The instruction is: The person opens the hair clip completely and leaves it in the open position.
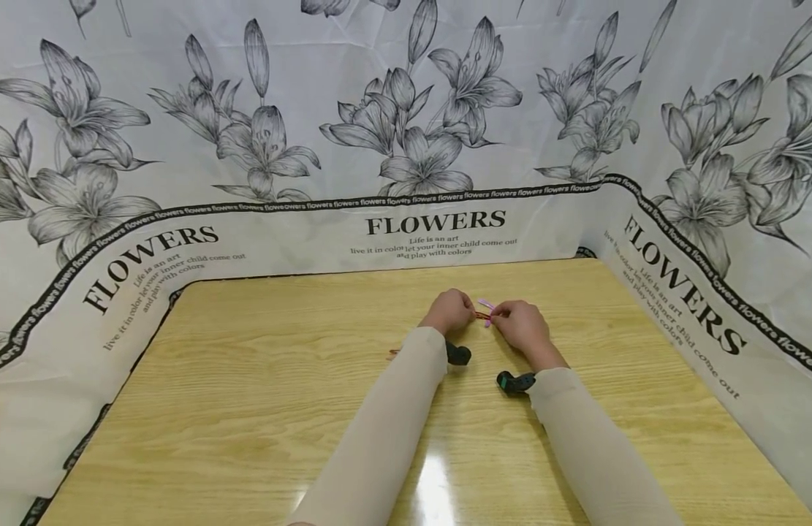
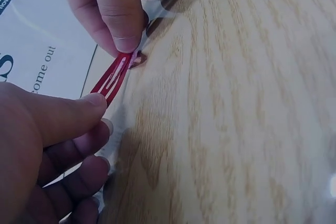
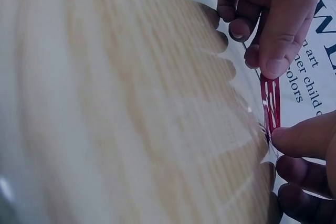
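A red snap hair clip (image 2: 114,77) is stretched between the two hands, close over the table. My left hand (image 1: 449,310) pinches one end of it between thumb and fingertips. The opposite end is pinched by my right hand (image 1: 525,326), thumb on the near face. In the right wrist view the clip (image 3: 271,103) shows its long slots, its ends covered by the thumbs. Small pink pieces (image 1: 486,302) show beside the clip at the right fingertips; a bit of pink also lies along the clip in the left wrist view.
A wood-grain table (image 1: 261,394) spreads under both arms. A small reddish-brown thing (image 1: 394,351) lies there, partly hidden by the left sleeve (image 1: 386,424). White flower-printed cloth (image 1: 281,241) encloses the back and sides. Dark wrist cameras (image 1: 514,383) sit at both cuffs.
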Motion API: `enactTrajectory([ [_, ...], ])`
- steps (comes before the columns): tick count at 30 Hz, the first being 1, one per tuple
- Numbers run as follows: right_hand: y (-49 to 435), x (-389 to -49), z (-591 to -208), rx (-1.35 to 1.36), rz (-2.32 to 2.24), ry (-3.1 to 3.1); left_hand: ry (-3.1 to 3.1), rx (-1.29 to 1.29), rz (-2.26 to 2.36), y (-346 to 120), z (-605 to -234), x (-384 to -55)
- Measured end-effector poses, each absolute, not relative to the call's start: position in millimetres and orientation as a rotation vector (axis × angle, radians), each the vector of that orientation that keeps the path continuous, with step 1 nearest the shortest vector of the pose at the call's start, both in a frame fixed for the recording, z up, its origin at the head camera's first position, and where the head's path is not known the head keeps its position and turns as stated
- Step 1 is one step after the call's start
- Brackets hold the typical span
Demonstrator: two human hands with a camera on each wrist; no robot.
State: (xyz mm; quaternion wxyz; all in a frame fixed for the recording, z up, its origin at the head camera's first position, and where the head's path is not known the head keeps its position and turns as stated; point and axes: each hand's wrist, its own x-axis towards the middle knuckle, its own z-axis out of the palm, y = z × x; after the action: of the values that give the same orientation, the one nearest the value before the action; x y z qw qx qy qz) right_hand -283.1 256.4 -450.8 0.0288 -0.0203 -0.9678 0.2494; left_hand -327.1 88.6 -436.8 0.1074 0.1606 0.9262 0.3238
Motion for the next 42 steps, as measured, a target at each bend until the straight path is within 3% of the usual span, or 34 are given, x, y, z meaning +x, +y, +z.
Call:
enactTrajectory([
  [15, 248.1, -277.5, -441.2, 0.126, 0.800, -3.001, 2.625, 0.498, 1.181, 69.3, -438.7, -325.6],
  [42, 233.5, -269.1, -413.4, 0.110, 1.033, -2.969, 2.597, 0.596, 1.258, 42.3, -421.2, -325.7],
])
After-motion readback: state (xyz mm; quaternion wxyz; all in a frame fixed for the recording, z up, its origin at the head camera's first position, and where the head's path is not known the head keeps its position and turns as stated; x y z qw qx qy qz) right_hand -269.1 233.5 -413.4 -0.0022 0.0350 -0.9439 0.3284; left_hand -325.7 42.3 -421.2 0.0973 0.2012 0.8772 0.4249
